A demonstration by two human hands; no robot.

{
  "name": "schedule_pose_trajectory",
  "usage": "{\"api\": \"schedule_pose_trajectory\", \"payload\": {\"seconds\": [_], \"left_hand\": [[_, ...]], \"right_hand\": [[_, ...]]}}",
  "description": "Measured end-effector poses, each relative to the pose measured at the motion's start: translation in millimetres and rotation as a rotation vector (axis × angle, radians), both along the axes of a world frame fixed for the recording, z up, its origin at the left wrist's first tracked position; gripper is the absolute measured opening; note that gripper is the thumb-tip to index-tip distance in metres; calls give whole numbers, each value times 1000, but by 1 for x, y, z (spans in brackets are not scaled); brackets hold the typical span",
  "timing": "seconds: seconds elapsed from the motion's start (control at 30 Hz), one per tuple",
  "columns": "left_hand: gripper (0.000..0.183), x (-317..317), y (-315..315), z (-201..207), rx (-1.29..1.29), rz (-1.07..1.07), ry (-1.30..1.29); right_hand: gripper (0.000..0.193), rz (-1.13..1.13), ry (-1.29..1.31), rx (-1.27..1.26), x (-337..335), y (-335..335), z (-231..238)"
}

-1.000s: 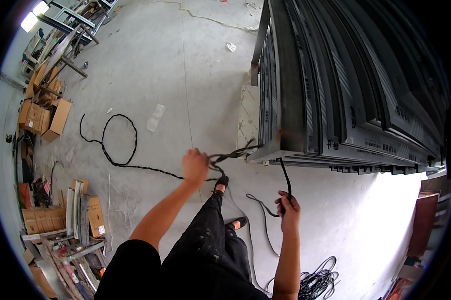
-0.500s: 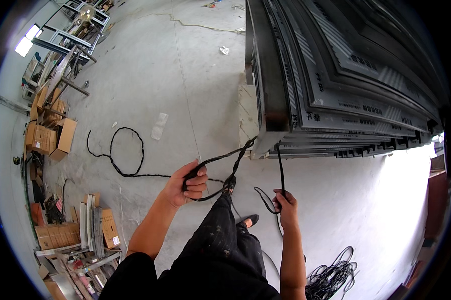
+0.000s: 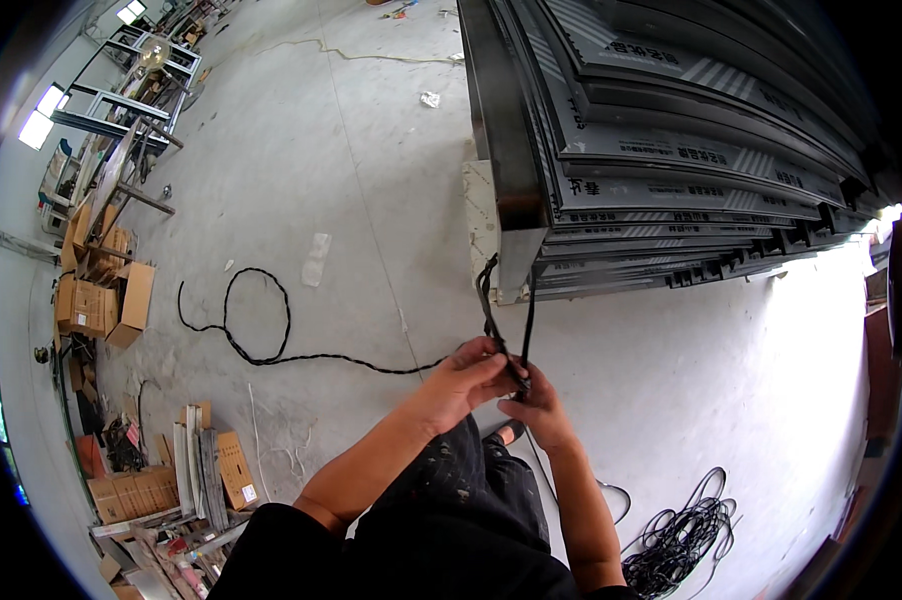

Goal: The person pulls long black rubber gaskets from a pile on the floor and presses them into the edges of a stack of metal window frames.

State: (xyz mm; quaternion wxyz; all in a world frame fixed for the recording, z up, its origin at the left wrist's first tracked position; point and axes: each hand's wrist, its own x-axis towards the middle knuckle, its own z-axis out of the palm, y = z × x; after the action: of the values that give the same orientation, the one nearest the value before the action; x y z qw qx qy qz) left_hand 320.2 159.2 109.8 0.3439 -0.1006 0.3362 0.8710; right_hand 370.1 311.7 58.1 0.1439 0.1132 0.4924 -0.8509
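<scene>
My left hand (image 3: 461, 382) and my right hand (image 3: 543, 408) meet in front of my legs, both closed on a black rope (image 3: 530, 320). Two parts of the rope run up from my fingers to the lower corner of a dark metal upright (image 3: 516, 215), one on each side of it. Around my fingertips the strands cross, and the fingers partly hide how they lie. To the left, a twisted tail of the rope stretches over the floor and ends in a loose loop. Toward the lower right lies a tangled pile of black rope (image 3: 683, 540).
A tall stack of dark, film-covered profiles (image 3: 671, 190) fills the upper right. Cardboard boxes (image 3: 91, 305) and offcuts (image 3: 211, 475) line the left wall. A clear plastic scrap (image 3: 316, 260) lies on the grey concrete floor (image 3: 371, 170).
My left hand has moved right and my right hand slightly left, so they now meet at the rope. The open loop my left hand held out has been drawn in toward the upright.
</scene>
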Motion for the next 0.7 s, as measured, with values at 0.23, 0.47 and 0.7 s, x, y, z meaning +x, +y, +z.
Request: {"api": "schedule_pose_trajectory", "payload": {"seconds": [0.23,0.47,0.7], "left_hand": [[18,-55,-13,-77,-338,-7,-32],[31,-125,-21,-267,-977,49,-102],[43,-124,13,-287,-250,22,-328]], "right_hand": [[13,-66,-110,92,21,45,3],[21,-125,-242,96,43,59,33],[25,-161,-279,175,42,61,53]]}}
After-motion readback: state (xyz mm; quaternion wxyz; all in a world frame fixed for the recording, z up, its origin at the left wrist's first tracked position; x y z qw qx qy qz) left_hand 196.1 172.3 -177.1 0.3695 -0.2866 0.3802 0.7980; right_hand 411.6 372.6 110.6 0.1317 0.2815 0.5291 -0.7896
